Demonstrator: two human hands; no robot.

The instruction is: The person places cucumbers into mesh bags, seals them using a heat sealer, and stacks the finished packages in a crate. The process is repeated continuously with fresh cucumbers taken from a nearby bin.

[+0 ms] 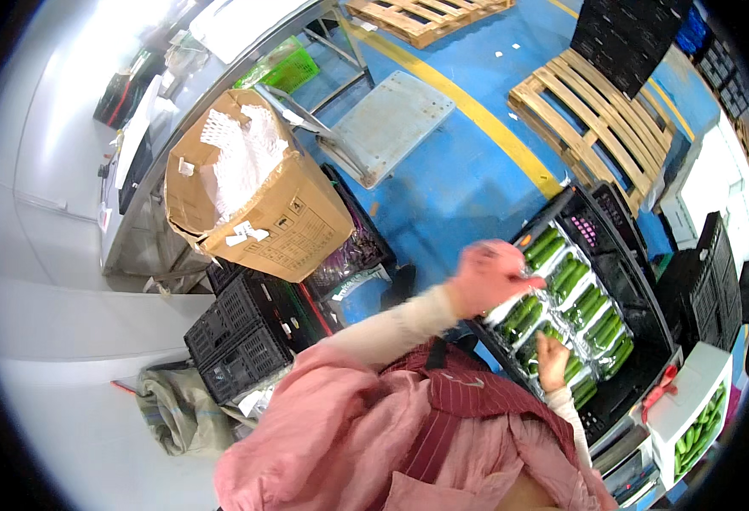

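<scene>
A black plastic crate (644,306) before me holds several film-wrapped trays of small cucumbers (584,303), laid in rows. My left hand (488,276) is motion-blurred above the crate's near-left side, its fingers by the upper packs. Blur hides whether anything is between those fingers. Lower down, my right hand (553,363) rests at a cucumber pack (544,335) along the side close to my body, thumb pointing up. Its other fingers are partly hidden, so a grip on the pack cannot be made out.
Left stands a cardboard box (285,223) with white foam netting, near black crates (240,338). A platform trolley (390,124) and wooden pallets (595,121) occupy the blue floor. At right, a white box (694,415) holds loose cucumbers, beside another black crate (700,287).
</scene>
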